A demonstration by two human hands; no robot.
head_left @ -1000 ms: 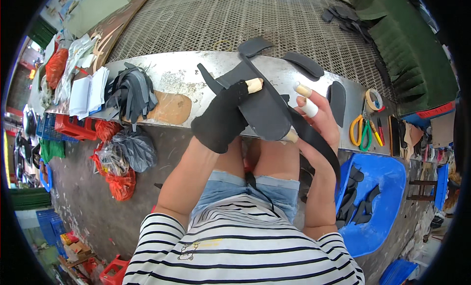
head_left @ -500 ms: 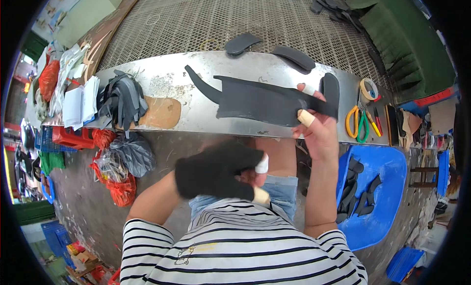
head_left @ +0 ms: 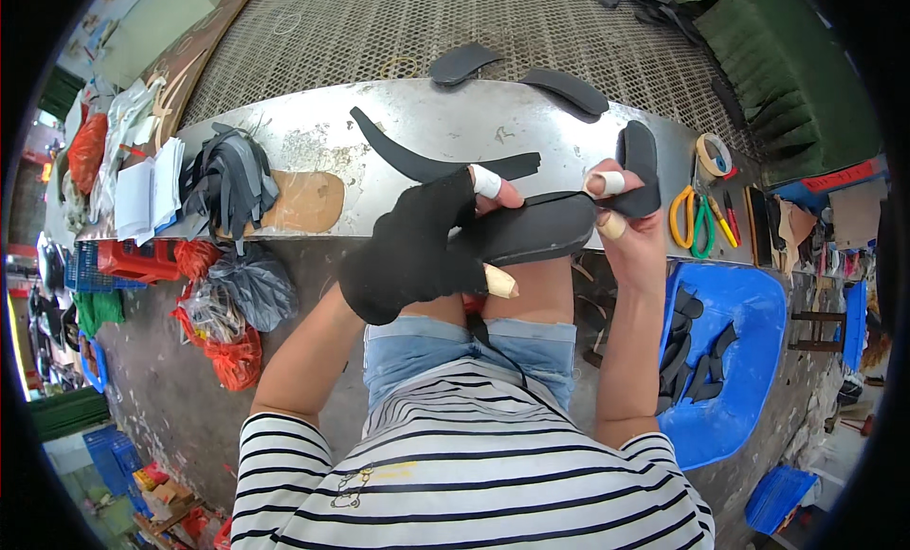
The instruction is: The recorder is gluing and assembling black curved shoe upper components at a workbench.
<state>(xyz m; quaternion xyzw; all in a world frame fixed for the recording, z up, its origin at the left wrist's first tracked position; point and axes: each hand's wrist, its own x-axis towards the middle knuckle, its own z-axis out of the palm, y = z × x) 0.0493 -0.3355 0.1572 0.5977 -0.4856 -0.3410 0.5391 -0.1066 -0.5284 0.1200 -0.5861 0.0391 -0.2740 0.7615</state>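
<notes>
My left hand [head_left: 417,247], in a black fingerless glove with taped fingertips, grips the near end of a long flat black shoe piece [head_left: 545,230]. My right hand [head_left: 621,223], bare with taped fingers, pinches the far, curved end of the same piece, above my knees. Behind it on the metal bench [head_left: 313,143] lies a black curved strip [head_left: 427,162].
Two black sole-shaped pieces [head_left: 517,72] lie on the mesh beyond the bench. A tan oval piece [head_left: 303,199] and a pile of grey strips [head_left: 227,176] sit at left. Scissors [head_left: 697,218] and tape roll [head_left: 711,154] lie right. A blue bin [head_left: 730,360] holds black pieces.
My left hand rose from my lap to grip the black piece. The piece came off the bench and is now held between both hands.
</notes>
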